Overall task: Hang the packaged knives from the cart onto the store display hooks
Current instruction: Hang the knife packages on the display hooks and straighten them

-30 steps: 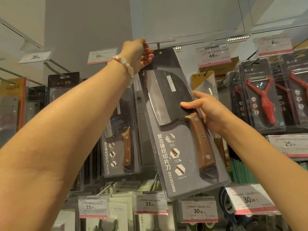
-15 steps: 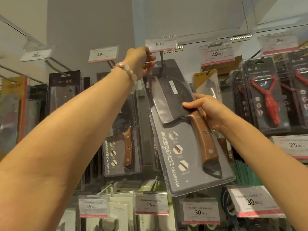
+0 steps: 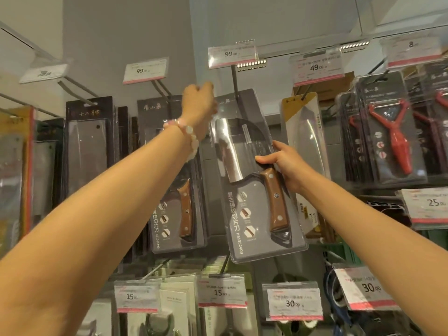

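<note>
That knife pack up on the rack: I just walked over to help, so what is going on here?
A person is stocking a store display. The right hand grips the knife pack at its right edge, beside the blade. The pack's top sits on the hook under the 99 price tag, and it hangs tilted. The left hand is raised beside the pack's top left corner; whether it touches the pack cannot be told. A matching pack hangs to the left.

Red peelers [image 3: 397,139] in clear packs hang at the far right under an 8 price tag [image 3: 412,50]. A 25 tag [image 3: 428,206] sits below them. Along the bottom row, tags read 15 [image 3: 137,297], 15 [image 3: 221,293], 30 [image 3: 293,303] and 30 [image 3: 363,288].
</note>
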Available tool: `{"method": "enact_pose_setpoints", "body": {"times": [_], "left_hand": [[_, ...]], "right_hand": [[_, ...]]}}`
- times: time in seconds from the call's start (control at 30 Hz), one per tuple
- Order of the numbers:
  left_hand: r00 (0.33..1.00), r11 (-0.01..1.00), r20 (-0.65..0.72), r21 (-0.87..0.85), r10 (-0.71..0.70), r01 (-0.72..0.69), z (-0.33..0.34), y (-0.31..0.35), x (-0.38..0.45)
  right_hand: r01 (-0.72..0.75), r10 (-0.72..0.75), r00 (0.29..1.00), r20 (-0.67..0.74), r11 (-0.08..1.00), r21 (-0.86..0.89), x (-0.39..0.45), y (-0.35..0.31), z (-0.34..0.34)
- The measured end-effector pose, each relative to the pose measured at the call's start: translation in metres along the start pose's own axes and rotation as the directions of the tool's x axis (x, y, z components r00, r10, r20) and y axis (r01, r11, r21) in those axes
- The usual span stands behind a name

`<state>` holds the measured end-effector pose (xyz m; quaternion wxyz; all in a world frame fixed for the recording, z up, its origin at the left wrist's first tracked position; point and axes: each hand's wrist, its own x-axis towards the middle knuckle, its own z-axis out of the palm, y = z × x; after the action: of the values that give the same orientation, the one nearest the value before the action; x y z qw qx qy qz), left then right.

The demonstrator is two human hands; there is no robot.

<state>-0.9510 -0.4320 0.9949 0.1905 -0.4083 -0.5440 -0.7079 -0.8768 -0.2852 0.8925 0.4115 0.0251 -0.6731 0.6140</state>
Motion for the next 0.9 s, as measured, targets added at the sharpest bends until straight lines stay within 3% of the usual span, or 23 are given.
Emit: {"method": "enact_pose_setpoints", "body": {"times": [0.1,0.27,0.43,0.9], "left_hand": [[0.999,0.977,-0.01,0.207,0.048,-0.045,-0.002,-0.043,-0.023],[0.994,0.915,0.017,0.393,-0.109,0.093,0.002,-0.088,-0.063],[0.932,0.903,0.161,0.344,-0.325,0.256,0.005,-0.117,-0.068],[0.962,0.931,0.131,0.312,-0.24,0.19,0.026,-0.157,-0.057]], "right_hand": [[-0.015,0.015,1.0,0.006,1.0,0.02,0.007,0.006,0.0],[-0.014,0.014,1.0,-0.02,1.0,0.015,0.018,0.015,0.003],[-0.026,0.026,0.999,-0.019,0.999,0.04,0.03,0.03,0.002],[0.036,-0.038,0.999,-0.019,0.994,-0.101,0.051,0.056,-0.005]]}}
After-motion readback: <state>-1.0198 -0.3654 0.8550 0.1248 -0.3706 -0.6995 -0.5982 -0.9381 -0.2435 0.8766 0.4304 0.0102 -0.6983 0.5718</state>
